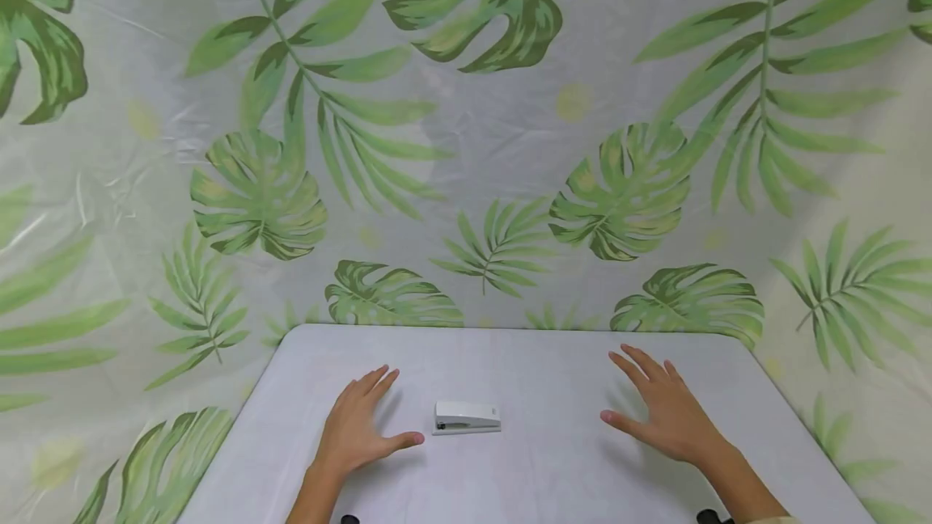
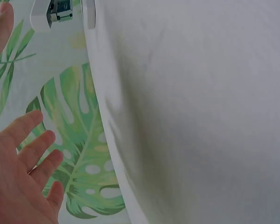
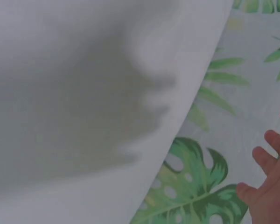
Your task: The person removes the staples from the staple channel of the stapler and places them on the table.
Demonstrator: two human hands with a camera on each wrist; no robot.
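A white stapler (image 1: 468,417) lies on the white table (image 1: 539,475), its mouth end toward the left hand. Just left of it is my left hand (image 1: 358,427), fingers spread and holding nothing, with the thumb tip close to the stapler. My right hand (image 1: 662,411) hovers farther off to the right, fingers also spread, nothing in its grasp. In the left wrist view the stapler's end (image 2: 60,11) shows at the top, above the open left hand (image 2: 23,177). The right wrist view has the right hand (image 3: 270,182) at its right edge and a hand shadow on the table.
Behind the table hangs a pale curtain (image 1: 495,144) printed with green leaves, which also spreads along both sides. The table's far edge (image 1: 510,330) has rounded corners. Small black objects (image 1: 708,517) show at the bottom near each wrist.
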